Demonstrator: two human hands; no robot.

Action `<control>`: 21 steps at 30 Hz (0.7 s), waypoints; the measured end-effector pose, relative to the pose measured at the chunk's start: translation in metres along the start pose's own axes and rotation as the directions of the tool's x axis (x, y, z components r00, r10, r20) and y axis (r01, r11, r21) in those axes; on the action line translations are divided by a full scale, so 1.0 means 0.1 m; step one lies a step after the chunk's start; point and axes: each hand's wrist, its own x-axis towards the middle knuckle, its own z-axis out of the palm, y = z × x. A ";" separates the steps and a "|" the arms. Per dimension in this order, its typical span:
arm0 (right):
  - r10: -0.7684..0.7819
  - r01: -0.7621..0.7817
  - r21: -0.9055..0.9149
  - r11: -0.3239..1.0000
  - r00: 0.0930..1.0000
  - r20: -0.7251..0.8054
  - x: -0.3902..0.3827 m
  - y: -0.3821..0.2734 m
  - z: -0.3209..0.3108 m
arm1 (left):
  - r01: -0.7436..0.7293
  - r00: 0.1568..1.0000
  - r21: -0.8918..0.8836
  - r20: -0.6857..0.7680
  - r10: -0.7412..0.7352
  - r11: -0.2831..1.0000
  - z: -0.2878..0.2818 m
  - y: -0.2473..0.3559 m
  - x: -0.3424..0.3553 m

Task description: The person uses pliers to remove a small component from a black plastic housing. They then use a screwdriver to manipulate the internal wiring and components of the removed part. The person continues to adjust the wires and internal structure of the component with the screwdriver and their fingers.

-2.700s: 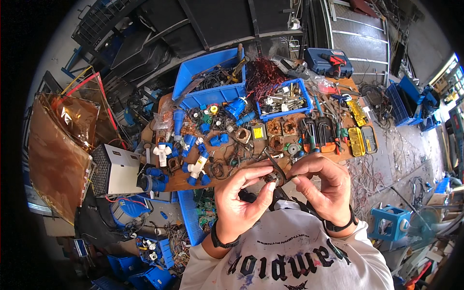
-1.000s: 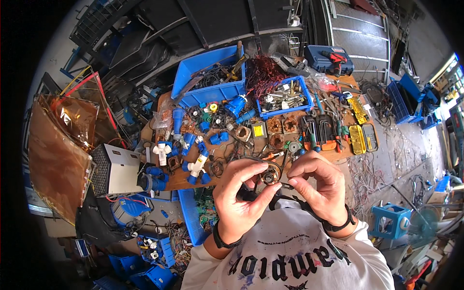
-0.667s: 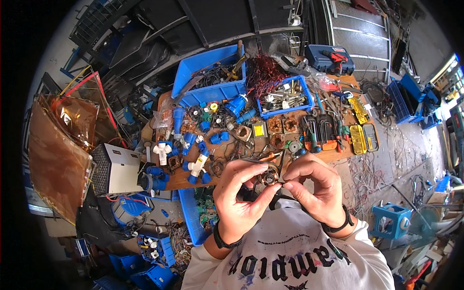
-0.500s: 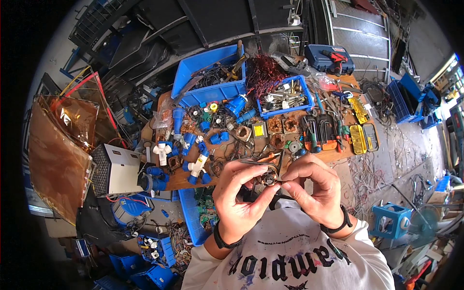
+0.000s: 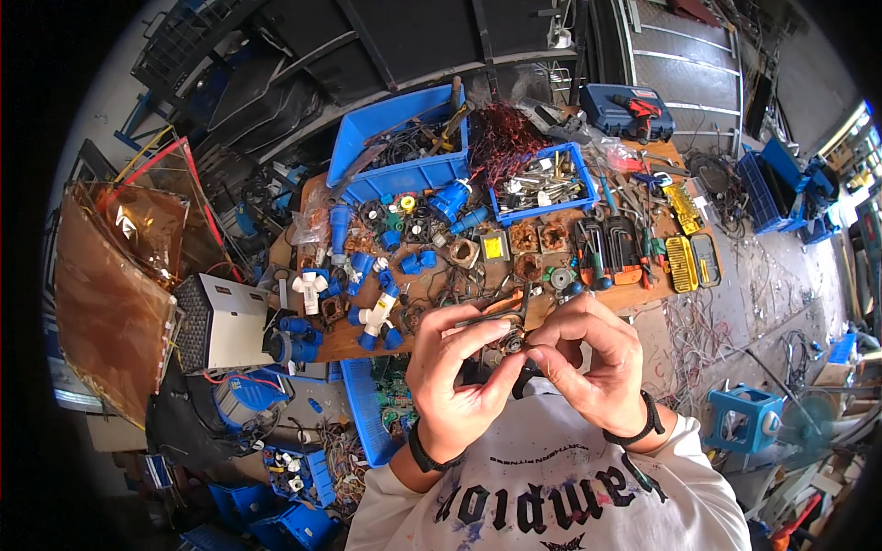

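Close to my chest, my left hand (image 5: 452, 375) is closed around a small round metal part (image 5: 511, 343) with a ringed end and some coppery colour; its exact kind is unclear. Dark flat strips (image 5: 485, 319) stick out past my left fingertips beside it. My right hand (image 5: 595, 369) pinches with thumb and forefinger at the right edge of the same part. The fingers hide much of it, and any smaller piece in the right pinch cannot be made out.
Beyond my hands the wooden table (image 5: 634, 296) carries blue and white plug connectors (image 5: 377, 315), rusty square pieces (image 5: 525, 237), hex keys (image 5: 625, 246), a yellow bit set (image 5: 680, 265), a blue bin of tools (image 5: 400, 179) and a blue tray of metal parts (image 5: 544, 213).
The dark strips have swung slightly and the round part has tilted a little in my fingers. My right thumb and forefinger have shifted slightly left and up along its edge.
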 end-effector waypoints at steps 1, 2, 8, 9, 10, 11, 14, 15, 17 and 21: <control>0.003 -0.003 -0.001 1.000 1.000 -0.003 0.00 0.00 0.01 | -0.002 1.000 0.004 -0.004 0.002 1.000 0.00 0.01 0.00; 0.006 -0.006 -0.002 1.000 1.000 -0.005 -0.01 0.00 0.01 | -0.016 1.000 0.014 0.000 0.016 1.000 -0.01 0.01 0.00; -0.013 0.013 -0.020 1.000 0.999 -0.047 -0.01 0.00 0.04 | -0.105 0.994 0.048 -0.009 0.105 0.993 -0.01 0.01 -0.01; -0.019 0.017 -0.032 0.999 0.998 -0.056 -0.01 0.00 0.04 | -0.120 0.993 0.051 -0.015 0.121 0.992 -0.01 0.00 -0.01; -0.018 0.016 -0.042 0.999 0.998 -0.053 -0.01 -0.01 0.04 | -0.134 0.991 0.054 -0.022 0.136 0.989 -0.01 0.00 -0.01; -0.016 0.014 -0.052 0.999 0.999 -0.049 -0.01 -0.01 0.03 | -0.140 0.990 0.065 -0.024 0.141 0.988 0.00 -0.01 -0.01; -0.018 0.015 -0.074 0.997 0.999 -0.039 -0.01 -0.03 0.03 | -0.146 0.988 0.094 -0.032 0.149 0.985 0.00 0.00 -0.04; -0.020 0.017 -0.079 0.997 0.999 -0.035 -0.01 -0.03 0.03 | -0.142 0.989 0.101 -0.035 0.147 0.985 0.00 0.00 -0.05; -0.019 0.017 -0.085 0.996 0.999 -0.030 -0.02 -0.03 0.04 | -0.141 0.988 0.108 -0.041 0.146 0.984 -0.01 -0.01 -0.07; -0.017 0.015 -0.092 0.996 0.999 -0.030 -0.03 -0.03 0.04 | -0.164 0.985 0.112 -0.032 0.168 0.980 -0.01 0.00 -0.06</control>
